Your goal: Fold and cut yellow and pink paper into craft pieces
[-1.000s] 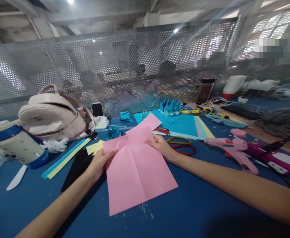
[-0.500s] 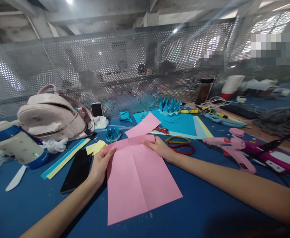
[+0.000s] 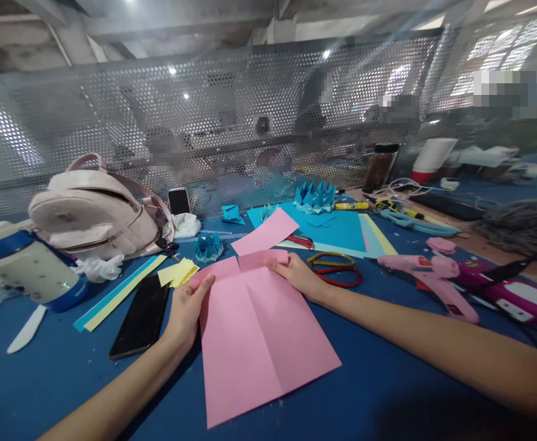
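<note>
The pink paper sheet lies flat on the blue worktop near its front edge, its long axis running away from the person, with a centre crease and the two far corners folded in toward that crease. The left hand presses the far left flap with its fingers laid flat, while the right hand pinches the far right flap (both equally near the sheet's far edge). Outward lie a black phone just left, scissors just right, and a pink glue gun farther right.
</note>
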A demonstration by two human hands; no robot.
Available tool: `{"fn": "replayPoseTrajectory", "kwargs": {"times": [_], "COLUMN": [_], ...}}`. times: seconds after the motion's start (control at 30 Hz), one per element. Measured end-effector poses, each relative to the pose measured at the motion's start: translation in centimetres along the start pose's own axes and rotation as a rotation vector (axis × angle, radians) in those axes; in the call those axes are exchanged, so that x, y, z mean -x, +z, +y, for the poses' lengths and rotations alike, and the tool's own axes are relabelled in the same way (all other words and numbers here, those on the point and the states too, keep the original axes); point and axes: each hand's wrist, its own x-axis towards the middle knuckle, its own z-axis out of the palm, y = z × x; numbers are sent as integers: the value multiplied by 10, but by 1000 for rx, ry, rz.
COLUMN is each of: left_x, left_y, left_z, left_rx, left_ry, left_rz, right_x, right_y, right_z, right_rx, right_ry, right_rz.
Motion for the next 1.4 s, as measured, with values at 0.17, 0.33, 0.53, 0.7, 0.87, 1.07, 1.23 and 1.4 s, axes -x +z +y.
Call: {"fn": "replayPoseTrajectory", "kwargs": {"times": [0.17, 0.33, 0.53, 0.7, 0.87, 1.07, 1.23, 1.4], "left_x": [1, 0, -2, -2, -2, -5, -4, -2], "left_y": [2, 0, -2, -1, -2, -2, -1, -1], "left_z": [2, 9, 13, 10, 10, 15, 19, 15], "left_rx": [11, -4, -50, -55, -53, -34, -65, -65], "left_ry": [10, -32, -48, -9, -29, -62, -79, -51], "left_rz": [16, -18, -67, -25, -10, 23, 19, 43], "right_x": [-1, -2, -3, -1, -3, -5, -6, -7], "right_y": [-2, -4, -4, -2, -3, -6, -5, -4], "right_z": [-2, -3, -3, -4, -3, -3, -1, -1], "right_rx": [18, 43, 22, 15, -9, -41, -64, -65], "right_ry": [-5, 1, -2, -2, 3, 32, 16, 4], "right_rz": [-20, 1, 31, 40, 21, -55, -19, 3]}}
